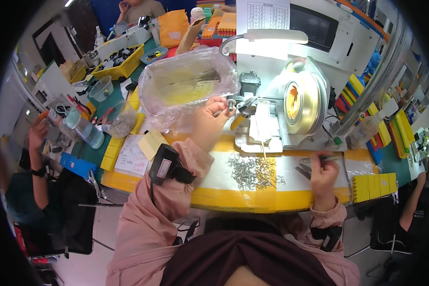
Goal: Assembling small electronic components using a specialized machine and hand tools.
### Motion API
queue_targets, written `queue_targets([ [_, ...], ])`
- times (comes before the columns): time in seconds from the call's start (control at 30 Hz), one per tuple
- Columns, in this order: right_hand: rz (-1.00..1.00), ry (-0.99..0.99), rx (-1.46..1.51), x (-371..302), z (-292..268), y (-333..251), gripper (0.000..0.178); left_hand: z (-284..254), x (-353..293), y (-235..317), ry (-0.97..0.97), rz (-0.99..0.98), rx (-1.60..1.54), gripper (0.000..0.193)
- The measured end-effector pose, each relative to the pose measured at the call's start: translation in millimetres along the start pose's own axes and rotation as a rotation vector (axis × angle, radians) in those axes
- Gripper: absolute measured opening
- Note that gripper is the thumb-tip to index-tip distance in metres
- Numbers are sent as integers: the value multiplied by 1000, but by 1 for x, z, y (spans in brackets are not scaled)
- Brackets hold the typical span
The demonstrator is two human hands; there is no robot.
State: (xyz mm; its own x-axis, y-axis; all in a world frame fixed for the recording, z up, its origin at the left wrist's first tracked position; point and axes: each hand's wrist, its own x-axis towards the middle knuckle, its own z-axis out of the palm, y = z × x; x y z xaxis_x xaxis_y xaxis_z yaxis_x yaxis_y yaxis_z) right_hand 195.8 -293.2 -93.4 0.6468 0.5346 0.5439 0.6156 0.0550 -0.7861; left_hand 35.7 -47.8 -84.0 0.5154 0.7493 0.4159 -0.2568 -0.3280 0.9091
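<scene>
Two hands point(208, 125) point(323, 177), yellow-edged white worktop point(291, 168), lit lamp point(276, 36), green table point(95, 153) beside

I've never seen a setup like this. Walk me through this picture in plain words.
There is no robot here: a person works with bare hands. The wide, curved picture comes from a camera worn on their head, looking down, so left in it is the person's left.

The left hand reaches to a small machine with a large pale-gold wheel, under a lamp. Its fingers pinch a small round metal part. The right hand holds a slim grey object, too blurred to identify.

Between them, on the yellow-edged table, lies a pile of small metal pieces. Behind the left hand stands a plastic-wrapped container.
</scene>
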Motion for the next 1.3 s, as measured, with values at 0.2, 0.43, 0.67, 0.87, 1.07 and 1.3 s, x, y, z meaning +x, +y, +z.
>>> queue_targets([
  [0.2,81,4,218,-7,1,-7,14,0,-2,5,-7,148,60,7],
  [0.43,143,-16,302,-7,0,0,13,-1,-2,7,14,327,343,4],
  [0.67,125,-71,211,-6,0,1,12,-2,-4,12,5,321,396,6],
  [0.87,143,-100,211,-7,0,-2,11,-2,-1,3,46,368,341,3],
  [1.07,217,-95,357,-7,2,-5,9,-2,-2,8,55,386,385,2],
  [1.3,207,-99,353,-8,0,-1,10,-3,-1,0,51,390,361,2],
])
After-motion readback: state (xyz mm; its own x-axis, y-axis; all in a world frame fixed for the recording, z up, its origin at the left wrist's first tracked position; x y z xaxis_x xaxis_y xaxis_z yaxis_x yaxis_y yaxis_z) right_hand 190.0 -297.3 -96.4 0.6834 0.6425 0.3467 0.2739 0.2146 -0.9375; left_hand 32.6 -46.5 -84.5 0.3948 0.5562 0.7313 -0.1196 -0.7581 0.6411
